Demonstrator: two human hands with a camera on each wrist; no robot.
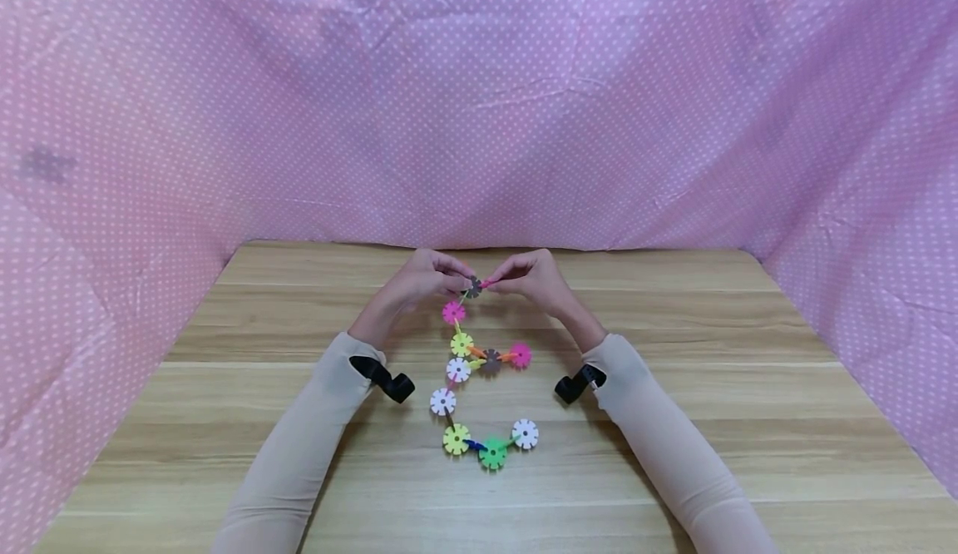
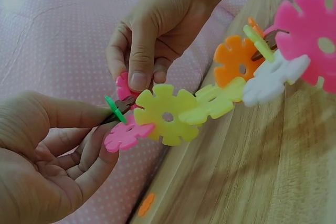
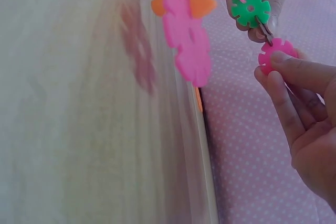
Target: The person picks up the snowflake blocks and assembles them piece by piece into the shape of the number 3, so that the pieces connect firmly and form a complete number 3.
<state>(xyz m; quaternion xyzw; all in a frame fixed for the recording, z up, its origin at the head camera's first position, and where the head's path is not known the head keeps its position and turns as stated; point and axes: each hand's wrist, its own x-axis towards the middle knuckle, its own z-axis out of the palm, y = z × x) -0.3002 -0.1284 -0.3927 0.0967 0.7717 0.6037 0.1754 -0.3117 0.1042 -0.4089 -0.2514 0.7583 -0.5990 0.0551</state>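
My left hand (image 1: 432, 276) pinches a dark brown notched plastic disc (image 1: 473, 288) at the top end of a chain of interlocking discs. A pink disc (image 3: 272, 55) is pinched between the thumb and fingers of my right hand (image 1: 535, 278). In the right wrist view this pink disc meets the brown one, which also joins a green disc (image 3: 251, 8). Below the hands the chain runs through a pink disc (image 1: 453, 313), a yellow disc (image 1: 461, 344) and white discs (image 1: 459, 369). A side branch ends in another pink disc (image 1: 520, 355).
The chain's lower end bends right through a yellow disc (image 1: 456, 439) and a green disc (image 1: 492, 453) to a white disc (image 1: 525, 433). A small orange piece (image 2: 146, 204) lies by the wooden table's (image 1: 674, 329) edge. Pink dotted cloth (image 1: 479, 121) hangs behind.
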